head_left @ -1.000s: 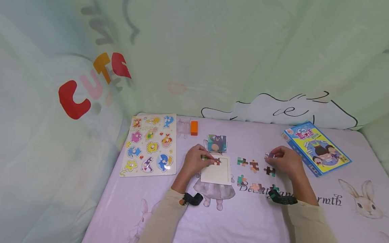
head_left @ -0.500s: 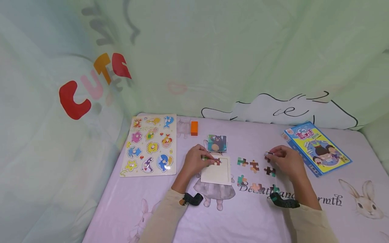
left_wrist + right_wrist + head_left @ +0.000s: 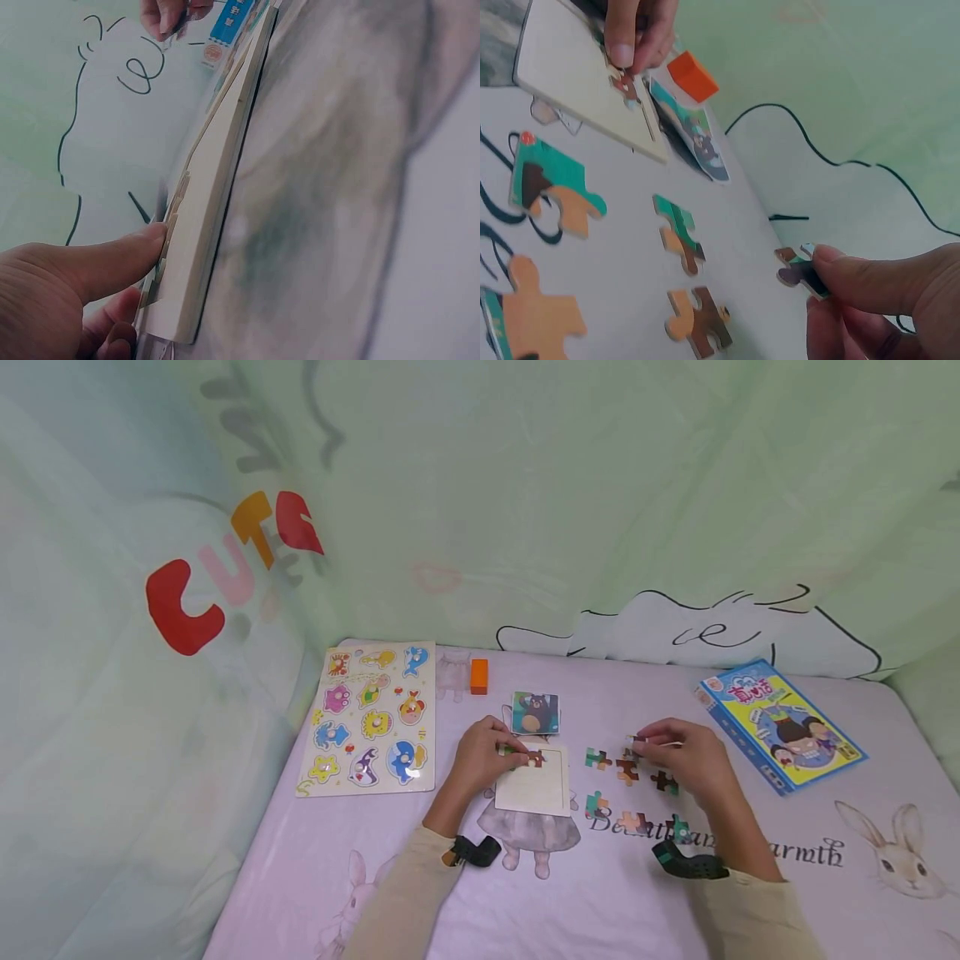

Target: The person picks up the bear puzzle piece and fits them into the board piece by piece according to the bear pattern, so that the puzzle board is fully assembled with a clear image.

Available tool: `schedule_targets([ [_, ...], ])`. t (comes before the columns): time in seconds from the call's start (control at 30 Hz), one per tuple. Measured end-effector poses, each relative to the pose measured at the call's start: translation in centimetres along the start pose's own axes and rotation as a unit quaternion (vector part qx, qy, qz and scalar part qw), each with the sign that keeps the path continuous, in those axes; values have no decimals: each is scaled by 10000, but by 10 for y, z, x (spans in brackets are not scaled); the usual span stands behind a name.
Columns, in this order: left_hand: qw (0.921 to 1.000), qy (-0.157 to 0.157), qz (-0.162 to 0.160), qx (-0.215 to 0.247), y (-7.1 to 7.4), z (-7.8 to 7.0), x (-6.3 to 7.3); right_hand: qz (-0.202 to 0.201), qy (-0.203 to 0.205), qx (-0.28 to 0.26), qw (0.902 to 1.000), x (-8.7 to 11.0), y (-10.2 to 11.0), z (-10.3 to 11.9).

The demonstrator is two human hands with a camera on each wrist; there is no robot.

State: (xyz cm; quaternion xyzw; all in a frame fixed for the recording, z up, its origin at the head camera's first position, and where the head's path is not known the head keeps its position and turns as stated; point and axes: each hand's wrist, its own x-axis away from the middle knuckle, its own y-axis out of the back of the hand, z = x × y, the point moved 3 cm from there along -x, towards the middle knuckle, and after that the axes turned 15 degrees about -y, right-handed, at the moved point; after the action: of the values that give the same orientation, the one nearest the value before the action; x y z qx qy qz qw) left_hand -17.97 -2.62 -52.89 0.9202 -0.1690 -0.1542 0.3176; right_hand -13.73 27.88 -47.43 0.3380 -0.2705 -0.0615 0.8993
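My right hand (image 3: 686, 756) pinches a jigsaw piece (image 3: 802, 271) between thumb and fingers, lifted off the table in the right wrist view; it shows brown, green and dark patches. Left of it lies the pale wooden puzzle board (image 3: 532, 793), with a brown bear-head piece (image 3: 536, 758) in its upper left part. My left hand (image 3: 483, 756) grips the board's upper left corner, thumb (image 3: 139, 255) on top at the pieces and other fingers curled at the edge. Several loose jigsaw pieces (image 3: 628, 770) lie in two rows between board and right hand.
A bear picture card (image 3: 536, 713) lies just beyond the board, and an orange block (image 3: 479, 677) farther back. A peg puzzle of sea animals (image 3: 367, 727) is at left. The blue and yellow box (image 3: 783, 727) lies at right. Curtain fabric (image 3: 525, 527) rises behind the table.
My right hand has lifted the jigsaw piece and carried it left, to just above the back row of loose pieces. The left hand keeps its hold on the board.
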Motion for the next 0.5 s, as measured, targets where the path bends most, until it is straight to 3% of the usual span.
schedule_targets([
  [0.5,10000,-55,-12,42,0,1,0,302,276,-55,9991,11,-25,22],
])
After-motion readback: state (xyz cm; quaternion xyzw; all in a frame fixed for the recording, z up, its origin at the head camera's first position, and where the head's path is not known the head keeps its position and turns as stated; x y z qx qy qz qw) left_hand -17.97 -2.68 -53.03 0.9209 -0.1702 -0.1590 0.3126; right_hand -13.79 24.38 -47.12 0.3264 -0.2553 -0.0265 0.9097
